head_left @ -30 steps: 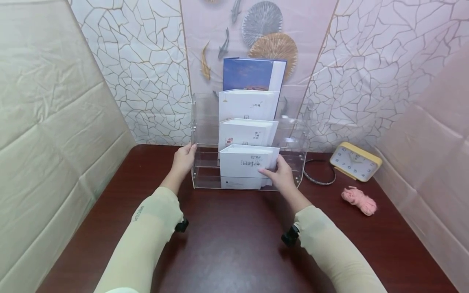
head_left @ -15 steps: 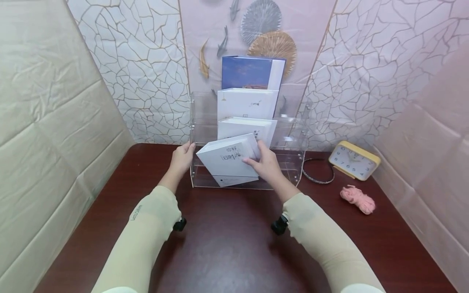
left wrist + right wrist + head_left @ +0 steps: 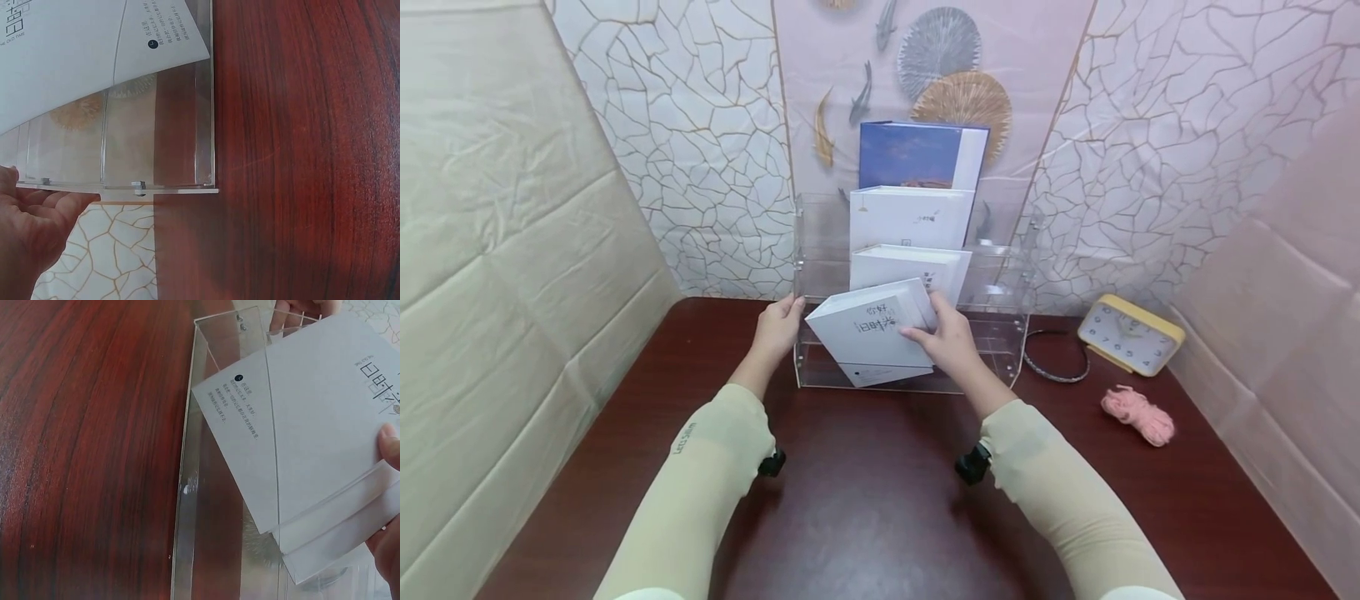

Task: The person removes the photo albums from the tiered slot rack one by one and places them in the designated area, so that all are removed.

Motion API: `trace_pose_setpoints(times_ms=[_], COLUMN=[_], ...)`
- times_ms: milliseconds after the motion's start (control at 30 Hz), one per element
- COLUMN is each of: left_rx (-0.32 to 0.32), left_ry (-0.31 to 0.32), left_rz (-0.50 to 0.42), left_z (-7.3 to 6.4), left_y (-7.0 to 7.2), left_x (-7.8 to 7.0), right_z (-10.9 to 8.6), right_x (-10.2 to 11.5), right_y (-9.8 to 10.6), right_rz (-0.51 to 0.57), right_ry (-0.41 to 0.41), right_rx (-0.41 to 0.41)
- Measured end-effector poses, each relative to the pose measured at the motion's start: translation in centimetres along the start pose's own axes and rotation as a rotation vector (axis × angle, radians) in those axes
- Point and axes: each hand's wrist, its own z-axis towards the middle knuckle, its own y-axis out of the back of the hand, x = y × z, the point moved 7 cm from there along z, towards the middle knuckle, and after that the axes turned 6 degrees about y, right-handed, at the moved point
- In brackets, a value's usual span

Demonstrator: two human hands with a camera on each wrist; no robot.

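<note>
A clear acrylic book rack [image 3: 826,367] stands in tiers at the back of the table. My left hand [image 3: 778,327] holds its left side panel, thumb inside and fingers outside in the left wrist view. In the lowest tier, a white book [image 3: 880,337] with dark lettering tilts toward the left. My right hand [image 3: 951,335] grips this book at its right edge, the thumb [image 3: 390,447] on the front cover and the other fingers behind it. Behind stand two more white books [image 3: 880,265] and, highest, a blue-covered book [image 3: 910,154].
To the right of the rack lie a thin dark hoop [image 3: 1056,377], a yellow alarm clock [image 3: 1131,333] leaning back, and a bundle of pink yarn [image 3: 1138,415]. A patterned cloth wall [image 3: 715,150] rises behind the dark red table [image 3: 857,517].
From upright in the front tier, the white book has tipped and shifted left in my right hand, which moved left with it. My left hand has stayed on the rack's side.
</note>
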Motion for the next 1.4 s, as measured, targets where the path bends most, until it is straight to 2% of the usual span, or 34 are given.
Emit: trace_pose_setpoints(times_ms=[200,367,700,767,867,1033,1200,1300,1400], left_rx=[0.017,0.021,0.019,0.022,0.016,-0.002,0.000,0.003,0.006], left_ry=[0.005,0.007,0.001,-0.003,-0.004,0.016,0.031,0.027,0.024], left_rz=[-0.002,-0.002,0.007,0.002,-0.026,-0.056,-0.060,-0.065,-0.078], left_z=[-0.1,-0.4,-0.5,-0.5,-0.4,-0.3,-0.3,-0.3,-0.2], left_y=[-1.0,-1.1,-1.2,-1.2,-1.0,-0.2,0.1,-0.1,-0.4], left_x=[-0.2,-0.7,-0.8,-0.8,-0.7,-0.4,-0.1,0.0,0.0], right_z=[-0.4,-0.1,0.8,1.0,1.3,1.6,1.1,0.0,-1.8], right_x=[-0.2,0.0,0.5,0.8,2.6,5.0,3.6,2.4,2.0], right_y=[1.2,2.7,4.3,4.7,5.8,7.8,10.5,13.1,16.2], right_rz=[0.023,0.093,0.263,0.279,0.294,0.355,0.427,0.445,0.459], right_ry=[-0.010,-0.015,-0.047,-0.052,-0.032,-0.007,-0.045,-0.062,-0.072], right_rx=[-0.028,-0.054,-0.003,-0.009,-0.021,-0.047,-0.117,-0.169,-0.225])
